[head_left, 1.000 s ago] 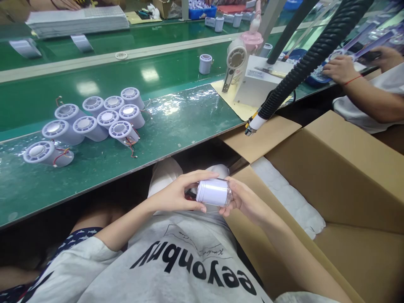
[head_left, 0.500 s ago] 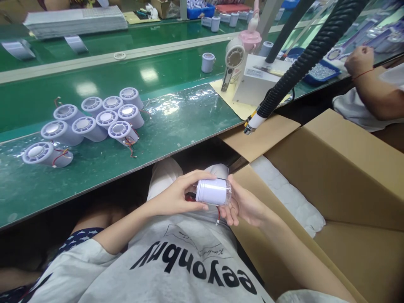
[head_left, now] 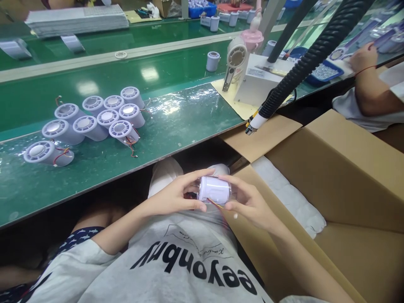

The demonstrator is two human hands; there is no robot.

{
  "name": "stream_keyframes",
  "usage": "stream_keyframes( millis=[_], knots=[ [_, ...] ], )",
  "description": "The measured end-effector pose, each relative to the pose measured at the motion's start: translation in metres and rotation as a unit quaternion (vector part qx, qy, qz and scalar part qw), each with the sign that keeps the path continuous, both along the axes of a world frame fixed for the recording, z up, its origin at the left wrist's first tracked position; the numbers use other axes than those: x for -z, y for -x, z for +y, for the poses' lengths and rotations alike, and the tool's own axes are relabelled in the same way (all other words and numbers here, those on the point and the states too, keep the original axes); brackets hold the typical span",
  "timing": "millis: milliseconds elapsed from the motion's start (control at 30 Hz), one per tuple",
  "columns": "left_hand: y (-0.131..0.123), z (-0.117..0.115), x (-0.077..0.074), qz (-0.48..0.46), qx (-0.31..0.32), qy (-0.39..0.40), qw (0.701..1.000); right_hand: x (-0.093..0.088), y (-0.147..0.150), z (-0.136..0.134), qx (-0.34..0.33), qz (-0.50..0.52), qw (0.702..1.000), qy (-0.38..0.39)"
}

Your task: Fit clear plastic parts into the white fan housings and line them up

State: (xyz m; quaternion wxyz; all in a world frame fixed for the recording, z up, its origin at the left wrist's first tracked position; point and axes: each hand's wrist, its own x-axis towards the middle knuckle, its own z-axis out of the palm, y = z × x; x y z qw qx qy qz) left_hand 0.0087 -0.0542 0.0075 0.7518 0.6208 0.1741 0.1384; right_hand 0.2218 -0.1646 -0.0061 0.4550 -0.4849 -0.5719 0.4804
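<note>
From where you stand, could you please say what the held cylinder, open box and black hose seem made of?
Held cylinder: likely plastic, pale and glossy, with a bright highlight. Open box: apparently cardboard, matte brown, with a folded-out flap. Black hose: ribbed with a slight sheen, perhaps plastic or rubber.

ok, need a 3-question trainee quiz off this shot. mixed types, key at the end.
1. Multiple choice: where in the view is the open cardboard box?
A) top left
B) right
C) bottom left

2. True or false: the left hand and the right hand are both on the light-purple cylinder.

3. Fill in the colour: the tray of small pale pieces near a co-worker's hand is ____.

Key:
1. B
2. True
3. Blue
</note>
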Motion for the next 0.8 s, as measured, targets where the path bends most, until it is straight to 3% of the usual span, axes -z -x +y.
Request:
stream_keyframes(
  millis=[100,300,467,700,800],
  knots=[
    [0.001,0.001,0.004,-0.017,0.021,0.035,0.999,0.000,0.003,-0.001,0.009,0.063,0.994,0.090],
    [0.002,-0.002,0.010,0.000,0.036,0.084,0.996,-0.010,0.006,-0.004,0.036,-0.004,0.997,0.071],
    [0.001,-0.006,0.011,0.006,0.028,0.034,0.999,-0.010,0.008,-0.007,0.027,0.016,0.995,0.095],
    [0.000,-0.007,0.011,-0.060,-0.037,-0.143,0.987,-0.015,0.002,-0.004,-0.005,0.140,0.982,0.127],
    [0.000,-0.002,0.013,-0.038,-0.039,-0.100,0.994,-0.017,0.003,-0.006,0.013,0.058,0.994,0.093]
  ],
)
